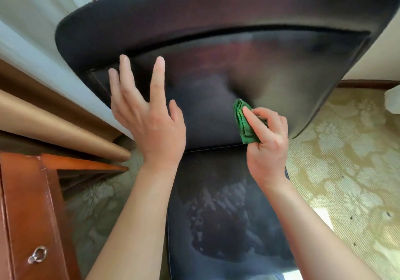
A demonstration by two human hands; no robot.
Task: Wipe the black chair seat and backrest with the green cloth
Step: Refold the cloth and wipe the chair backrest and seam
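The black chair fills the middle of the head view. Its curved backrest (227, 48) rises at the top and its glossy seat (223, 214) runs down toward me. My right hand (267, 145) is shut on a folded green cloth (243, 122), whose upper edge presses against the lower backrest, just above the seam with the seat. My left hand (147, 115) lies flat with fingers spread on the left part of the backrest. Both forearms reach in from the bottom.
A reddish wooden cabinet (28, 204) with a metal ring pull (37, 254) stands at the lower left. Tan and white curtains (39, 98) hang left of the chair. Patterned beige carpet (346, 171) covers the floor on the right, with a white object (392, 101) at the edge.
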